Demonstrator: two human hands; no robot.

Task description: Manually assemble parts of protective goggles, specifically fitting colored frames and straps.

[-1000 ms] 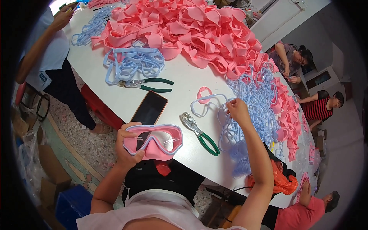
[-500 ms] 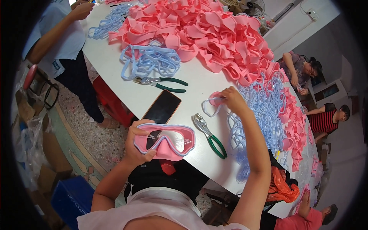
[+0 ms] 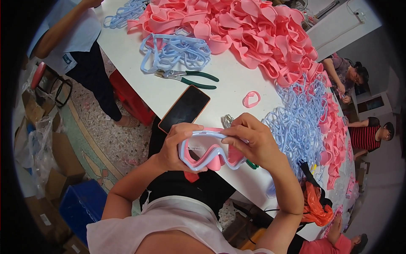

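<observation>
In the room, above a speckled floor (image 3: 95, 122), a white bench (image 3: 234, 80) is loaded with one large pink pile (image 3: 253, 31), three pale-blue band heaps (image 3: 296, 122), one phone (image 3: 185, 109), two green-handled pliers (image 3: 182, 76), one pair partly hidden, and one small pink ring (image 3: 245, 101). At the near bench edge, one diving mask (image 3: 215, 162), pink-bodied, pale-blue-framed and clear-lensed, is raised; its left end is clasped by the left-hand grip (image 3: 174, 144), its upper rim pinched by the right-hand grip (image 3: 256, 140).
</observation>
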